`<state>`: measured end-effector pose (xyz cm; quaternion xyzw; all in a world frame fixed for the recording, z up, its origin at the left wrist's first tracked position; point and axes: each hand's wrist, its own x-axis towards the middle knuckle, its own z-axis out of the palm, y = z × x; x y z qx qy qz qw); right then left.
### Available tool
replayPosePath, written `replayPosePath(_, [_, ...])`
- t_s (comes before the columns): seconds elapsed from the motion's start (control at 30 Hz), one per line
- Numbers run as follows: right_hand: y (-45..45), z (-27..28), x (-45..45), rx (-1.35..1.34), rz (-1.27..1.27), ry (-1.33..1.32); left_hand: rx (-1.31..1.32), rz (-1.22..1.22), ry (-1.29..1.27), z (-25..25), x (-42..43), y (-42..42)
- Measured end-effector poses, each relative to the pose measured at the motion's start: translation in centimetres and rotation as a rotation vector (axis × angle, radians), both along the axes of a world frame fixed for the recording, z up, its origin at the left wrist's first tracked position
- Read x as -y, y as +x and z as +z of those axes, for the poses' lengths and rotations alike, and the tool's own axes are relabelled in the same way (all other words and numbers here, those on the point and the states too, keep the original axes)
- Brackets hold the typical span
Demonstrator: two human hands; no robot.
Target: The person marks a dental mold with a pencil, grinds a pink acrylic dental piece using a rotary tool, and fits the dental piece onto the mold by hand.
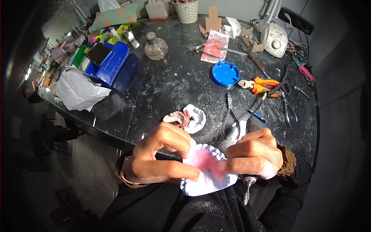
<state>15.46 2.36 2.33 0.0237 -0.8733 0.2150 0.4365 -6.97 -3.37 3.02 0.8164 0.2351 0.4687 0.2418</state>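
A white plaster dental cast (208,183) with pink material across its palate is held low, over my lap. My left hand (160,154) grips its left side, with the thumb on the inner surface and the fingers at the tooth edge. On the other side, my right hand (251,154) pinches the cast, thumb against the pink area. Below my right hand a metal bur (248,189) points downward; how its tool sits in the hand is hidden. Just beyond the left hand, another plaster cast (194,119) with a pink-and-cream dental piece (176,119) lies on the dark bench (174,85).
Wire pliers (230,116), orange-handled cutters (262,85) and a blue round lid (225,73) lie ahead. A glass bottle (155,47) stands farther back. Blue bins (112,63) and crumpled paper (79,89) occupy the left. A white machine with a dial (275,40) sits back right.
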Motion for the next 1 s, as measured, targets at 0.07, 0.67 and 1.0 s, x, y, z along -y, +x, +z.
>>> replayPosePath(0.07, [0.0,0.0,0.1,-0.007,-0.008,-0.011,0.055,-0.001,-0.015,-0.5,0.0,0.3])
replayPosePath(0.67, [0.2,0.2,0.1,0.0,-0.038,0.003,0.246,-0.02,-0.081,-1.4,-0.2,0.9])
replayPosePath(1.0, [0.3,0.3,0.0,0.029,0.0,0.027,0.106,-0.025,-0.071,-0.7,-0.1,0.1])
